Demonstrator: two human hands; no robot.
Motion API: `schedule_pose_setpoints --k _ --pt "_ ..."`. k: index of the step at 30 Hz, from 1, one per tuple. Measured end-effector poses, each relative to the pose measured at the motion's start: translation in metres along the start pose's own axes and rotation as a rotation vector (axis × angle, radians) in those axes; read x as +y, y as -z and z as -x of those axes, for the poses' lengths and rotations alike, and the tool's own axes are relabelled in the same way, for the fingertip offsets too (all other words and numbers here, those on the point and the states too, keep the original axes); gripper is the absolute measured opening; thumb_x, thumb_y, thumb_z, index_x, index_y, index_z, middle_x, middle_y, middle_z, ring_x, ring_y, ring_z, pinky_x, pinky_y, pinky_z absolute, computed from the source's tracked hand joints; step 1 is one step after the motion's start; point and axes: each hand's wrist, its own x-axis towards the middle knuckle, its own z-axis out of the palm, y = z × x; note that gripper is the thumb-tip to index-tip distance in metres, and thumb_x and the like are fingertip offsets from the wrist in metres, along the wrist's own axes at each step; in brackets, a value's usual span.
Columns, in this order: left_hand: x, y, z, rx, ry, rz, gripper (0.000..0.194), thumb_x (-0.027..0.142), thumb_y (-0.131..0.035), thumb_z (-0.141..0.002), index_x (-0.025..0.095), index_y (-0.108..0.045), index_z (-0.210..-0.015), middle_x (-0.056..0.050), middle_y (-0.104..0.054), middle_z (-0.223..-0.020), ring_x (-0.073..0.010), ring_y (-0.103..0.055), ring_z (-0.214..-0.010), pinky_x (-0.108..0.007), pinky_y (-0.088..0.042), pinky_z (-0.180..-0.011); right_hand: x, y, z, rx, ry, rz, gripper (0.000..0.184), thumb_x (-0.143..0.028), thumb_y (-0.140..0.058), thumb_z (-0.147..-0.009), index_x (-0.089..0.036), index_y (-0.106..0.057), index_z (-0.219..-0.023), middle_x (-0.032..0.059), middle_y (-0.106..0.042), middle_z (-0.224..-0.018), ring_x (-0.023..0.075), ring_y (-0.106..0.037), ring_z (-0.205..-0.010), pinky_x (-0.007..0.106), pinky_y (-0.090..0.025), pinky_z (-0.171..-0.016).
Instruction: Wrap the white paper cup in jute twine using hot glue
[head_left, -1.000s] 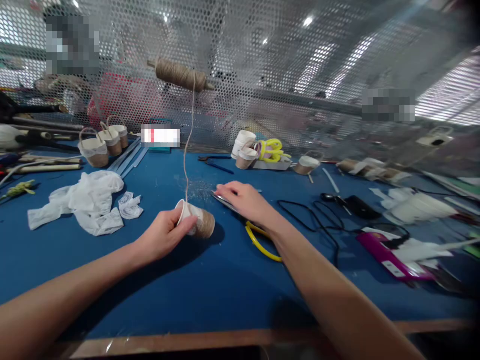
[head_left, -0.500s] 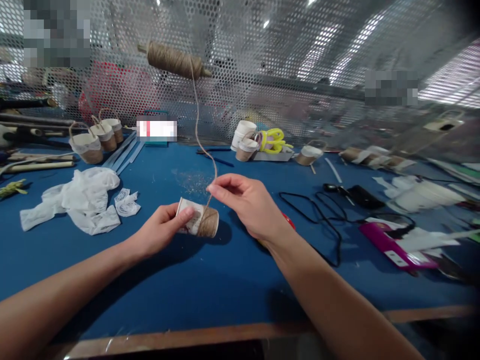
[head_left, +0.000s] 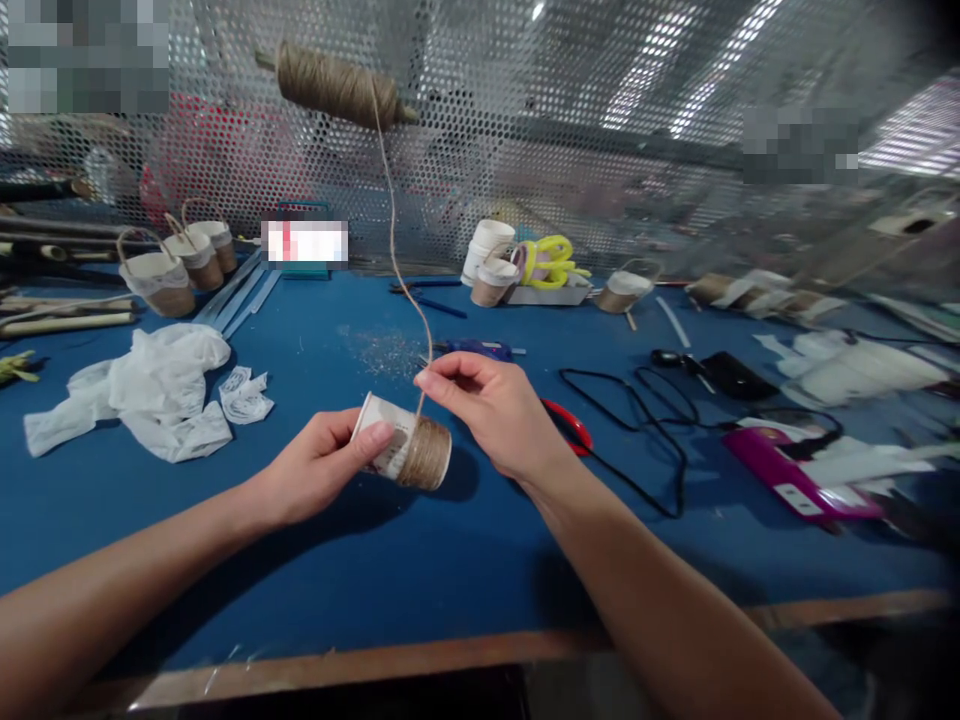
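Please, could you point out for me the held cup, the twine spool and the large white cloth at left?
Cup (head_left: 427,454): head view, on its twine-wrapped part.
Spool (head_left: 330,86): head view, on its wound middle.
White cloth (head_left: 154,375): head view, on its bunched middle.

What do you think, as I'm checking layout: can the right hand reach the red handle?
Probably yes: the red handle lies beside the right hand, nothing visibly blocking it, though that hand pinches twine.

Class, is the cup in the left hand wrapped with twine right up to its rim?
No, the twine wraps only the base end of the cup, leaving white surface showing towards the rim.
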Motion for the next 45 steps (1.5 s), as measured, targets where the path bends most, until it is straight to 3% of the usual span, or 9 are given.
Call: schedule_pose_setpoints --k 15,23,33,38,45 --pt "0.0032 0.0015 0.006 0.007 -0.138 -0.257 0.032 0.039 -0.045 -0.081 0.012 -0.06 -0.074 -0.001 -0.054 -0.064 -0.0106 -0.043 -0.057 -0.021 -0.04 -0.058 0.003 -0.0053 0.0039 -0.071 -0.127 -0.107 0.018 -0.033 -0.06 -0.07 -0.016 -0.058 -0.068 -0.001 -0.056 -0.066 0.0097 -0.049 -0.059 0.025 -0.04 -0.06" --pt "0.004 0.0025 0.0075 -0.011 -0.246 -0.359 0.031 0.035 -0.04 -0.083 0.011 -0.06 -0.077 -0.001 -0.053 -0.065 -0.0109 -0.042 -0.058 -0.021 -0.04 -0.057 0.0085 -0.0052 0.0053 -0.11 -0.126 -0.091 0.022 -0.038 -0.058 -0.072 -0.016 -0.06 -0.072 -0.0001 -0.057 -0.069 0.011 -0.05 -0.062 0.025 -0.04 -0.059" --pt "0.0014 0.0044 0.0076 0.02 -0.238 -0.404 0.035 0.04 -0.04 -0.083 0.012 -0.06 -0.075 -0.002 -0.055 -0.065 -0.0116 -0.043 -0.058 -0.021 -0.04 -0.056 0.0076 -0.0071 0.0044 -0.106 -0.15 -0.082 0.022 -0.038 -0.06 -0.069 -0.016 -0.059 -0.068 -0.0009 -0.056 -0.065 0.0105 -0.047 -0.058 0.025 -0.039 -0.056" --pt "0.0 0.0044 0.0085 0.012 -0.264 -0.388 0.031 0.033 -0.039 -0.084 0.012 -0.06 -0.077 -0.001 -0.055 -0.067 -0.0111 -0.045 -0.06 -0.02 -0.041 -0.058 0.0068 -0.0087 0.0039 -0.102 -0.167 -0.102 0.022 -0.038 -0.061 -0.068 -0.016 -0.059 -0.067 -0.0013 -0.055 -0.064 0.0101 -0.046 -0.057 0.025 -0.038 -0.055" --pt "0.0019 0.0068 0.0076 0.015 -0.375 -0.526 0.023 0.024 -0.04 -0.084 0.013 -0.058 -0.076 -0.002 -0.057 -0.07 -0.0114 -0.047 -0.061 -0.021 -0.04 -0.058 0.0072 -0.0038 0.0026 -0.155 -0.188 -0.194 0.028 -0.041 -0.052 -0.076 -0.015 -0.061 -0.079 0.0032 -0.06 -0.079 0.0124 -0.054 -0.074 0.027 -0.042 -0.071"
